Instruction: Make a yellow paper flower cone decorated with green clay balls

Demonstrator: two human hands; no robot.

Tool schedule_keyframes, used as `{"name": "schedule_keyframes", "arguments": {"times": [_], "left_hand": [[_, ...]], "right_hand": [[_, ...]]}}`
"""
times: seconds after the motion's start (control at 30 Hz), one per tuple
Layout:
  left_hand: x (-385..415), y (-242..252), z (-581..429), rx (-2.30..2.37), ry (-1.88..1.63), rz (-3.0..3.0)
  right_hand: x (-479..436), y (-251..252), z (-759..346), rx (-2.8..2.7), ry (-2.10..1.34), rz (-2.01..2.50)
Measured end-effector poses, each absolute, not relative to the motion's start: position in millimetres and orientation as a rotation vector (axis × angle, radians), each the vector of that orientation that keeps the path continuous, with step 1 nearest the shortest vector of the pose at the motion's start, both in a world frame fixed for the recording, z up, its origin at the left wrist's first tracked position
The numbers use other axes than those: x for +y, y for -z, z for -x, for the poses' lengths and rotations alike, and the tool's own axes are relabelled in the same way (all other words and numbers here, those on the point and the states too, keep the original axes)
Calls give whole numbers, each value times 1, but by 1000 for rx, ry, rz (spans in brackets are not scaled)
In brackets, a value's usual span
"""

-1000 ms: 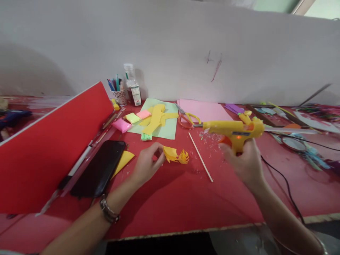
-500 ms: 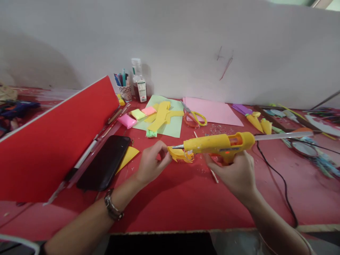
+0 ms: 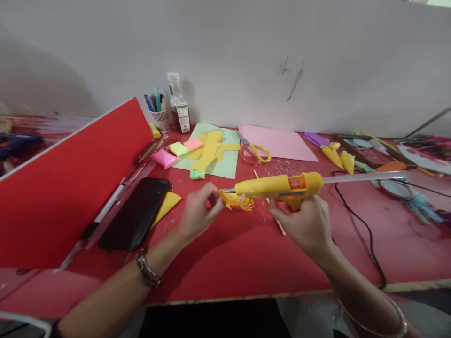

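Note:
My left hand (image 3: 200, 209) pinches the left end of a fringed yellow paper strip (image 3: 239, 202) between thumb and fingers, above the red table. My right hand (image 3: 306, 228) is wrapped around the handle of a yellow hot glue gun (image 3: 278, 186), which shows a small orange light. Its metal nozzle points left and lies at the strip's left end, close to my left fingertips; whether it touches the paper I cannot tell. From the gun's back a long translucent glue stick (image 3: 366, 176) sticks out. A thin wooden stick (image 3: 281, 227) lies on the table below the gun.
Left are a black phone (image 3: 134, 213), a yellow paper triangle (image 3: 167, 207) and a leaning red board (image 3: 73, 188). Scissors (image 3: 260, 152), pink paper (image 3: 282, 142) and yellow strips (image 3: 209, 151) lie behind. A bottle (image 3: 179, 105) stands near a pen cup (image 3: 160, 120). A black cord (image 3: 362, 225) runs right.
The view has shifted slightly. The glue gun's nozzle has slid a little off the paper strip's middle toward its left end. Both hands keep their hold.

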State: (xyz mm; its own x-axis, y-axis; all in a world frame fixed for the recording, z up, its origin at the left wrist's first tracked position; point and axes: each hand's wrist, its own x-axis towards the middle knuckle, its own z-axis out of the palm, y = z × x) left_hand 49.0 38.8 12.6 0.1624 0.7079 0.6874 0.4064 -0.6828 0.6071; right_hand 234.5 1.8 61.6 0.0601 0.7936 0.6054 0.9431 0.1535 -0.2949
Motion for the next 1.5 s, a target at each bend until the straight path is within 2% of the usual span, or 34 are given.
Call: {"name": "schedule_keyframes", "arguments": {"times": [0.4, 1.5], "left_hand": [[39, -11, -48, 1130, -1430, -2125], [40, -11, -48, 1179, -1463, -2195]], "right_hand": [[4, -60, -236, -1763, 219, 1746], [5, -65, -240, -1823, 221, 1821]]}}
